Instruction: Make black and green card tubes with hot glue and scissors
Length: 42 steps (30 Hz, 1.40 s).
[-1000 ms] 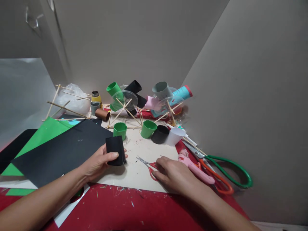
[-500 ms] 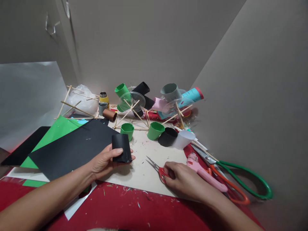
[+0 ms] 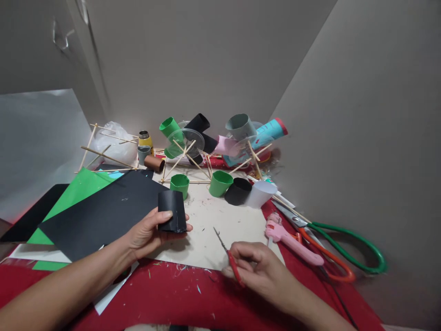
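A short black paper tube (image 3: 171, 210) is gripped in my left hand (image 3: 149, 233), thumb across its front and fingers behind it. My right hand (image 3: 257, 266) holds small red-handled scissors (image 3: 233, 263) by the handles, with the narrow blades pointing up and left toward the board. Beyond the tube, a green paper cup (image 3: 179, 186) and a second green paper cup (image 3: 221, 184) stand on the pale board (image 3: 203, 216). A black paper tube (image 3: 238, 191) and a white paper tube (image 3: 262, 194) lean side by side to their right.
Black sheets (image 3: 113, 211) and green paper (image 3: 74, 186) lie at left. Stick frames with clear discs (image 3: 186, 142) carry paper tubes at the back. A pink glue gun (image 3: 292, 241) and large green-and-orange scissors (image 3: 344, 234) lie right. The red table (image 3: 165, 303) has scraps.
My right hand has turned the small scissors and drawn them slightly down, so they now appear edge-on. My left hand still holds the black tube. The whole view has shifted a little.
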Each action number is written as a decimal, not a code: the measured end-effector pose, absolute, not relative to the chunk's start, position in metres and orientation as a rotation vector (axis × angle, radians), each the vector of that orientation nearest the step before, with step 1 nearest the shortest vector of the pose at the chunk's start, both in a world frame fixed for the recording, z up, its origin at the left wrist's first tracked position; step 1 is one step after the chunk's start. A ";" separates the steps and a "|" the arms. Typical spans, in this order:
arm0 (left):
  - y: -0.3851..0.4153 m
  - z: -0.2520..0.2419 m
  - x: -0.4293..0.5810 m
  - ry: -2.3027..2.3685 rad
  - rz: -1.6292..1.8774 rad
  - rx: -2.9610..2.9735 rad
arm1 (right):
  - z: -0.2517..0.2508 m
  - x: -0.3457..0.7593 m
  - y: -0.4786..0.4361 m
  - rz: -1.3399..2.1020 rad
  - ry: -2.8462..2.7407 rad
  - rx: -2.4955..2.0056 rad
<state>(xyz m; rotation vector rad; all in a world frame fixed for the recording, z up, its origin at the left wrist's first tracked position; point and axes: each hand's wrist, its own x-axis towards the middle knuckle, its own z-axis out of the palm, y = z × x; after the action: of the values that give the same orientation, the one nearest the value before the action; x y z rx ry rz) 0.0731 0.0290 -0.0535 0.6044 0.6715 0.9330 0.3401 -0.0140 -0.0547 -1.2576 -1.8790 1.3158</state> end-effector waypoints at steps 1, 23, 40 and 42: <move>0.029 -0.054 0.073 0.673 0.931 0.603 | -0.054 0.338 -0.014 1.237 -1.969 -1.241; 0.030 -0.067 0.079 0.739 0.873 0.488 | -0.050 0.323 0.006 0.335 -2.612 -1.157; 0.029 -0.067 0.082 0.762 0.877 0.487 | -0.057 0.320 0.009 0.225 -2.590 -1.054; 0.029 -0.067 0.082 0.764 0.875 0.483 | -0.058 0.320 0.009 0.202 -2.598 -1.041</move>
<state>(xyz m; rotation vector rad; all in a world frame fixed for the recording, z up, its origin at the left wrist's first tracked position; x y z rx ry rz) 0.0819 0.0286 -0.0675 0.4833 0.7637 0.8755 0.3199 0.0093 -0.0576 -1.0409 -2.5978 0.2018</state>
